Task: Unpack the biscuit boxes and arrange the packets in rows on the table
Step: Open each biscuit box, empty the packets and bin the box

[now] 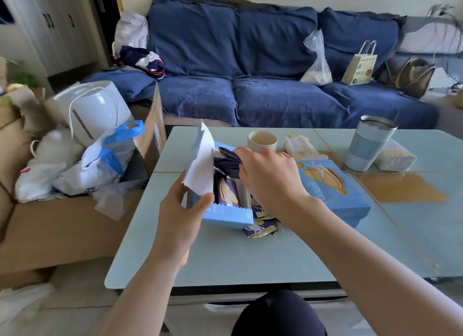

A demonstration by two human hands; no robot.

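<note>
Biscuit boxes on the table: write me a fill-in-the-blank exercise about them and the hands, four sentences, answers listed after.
1. The left hand holds the torn flap of the ____ box.
2. The right hand grips dark ____ packets inside it.
3. A second, closed box lies to the ____ of the open one.
4. Some loose packets lie on the ____.

Answers: open; blue; right; table

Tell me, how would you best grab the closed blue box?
Probably by its two long side walls, coming down from above: the closed box lies flat on the table, lid up, and the right hand crosses its near-left edge, so approach from the right.
</note>
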